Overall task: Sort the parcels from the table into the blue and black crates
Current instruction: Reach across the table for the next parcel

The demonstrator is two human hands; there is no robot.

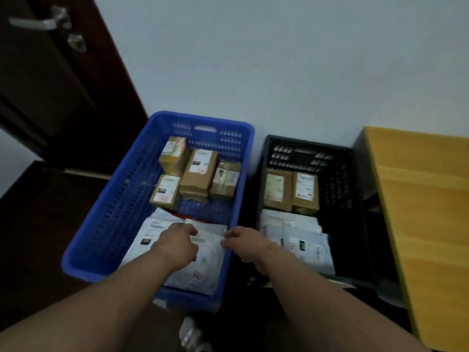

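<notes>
The blue crate (106,219) stands on the floor at the left, the black crate (355,199) to its right. Several cardboard boxes (199,168) fill the far half of the blue crate, and white mailer bags (208,265) lie in its near half. My left hand (177,243) rests on the top white bag with its fingers curled. My right hand (243,243) pinches that bag's right edge by the crate's rim. In the black crate sit two cardboard boxes (291,191) and a stack of white mailers (304,242).
A yellow wooden table (426,212) stands at the right, beside the black crate. A dark door (50,80) with a metal handle is at the left. The white wall is behind the crates. My shoe (190,334) shows on the dark floor at the bottom.
</notes>
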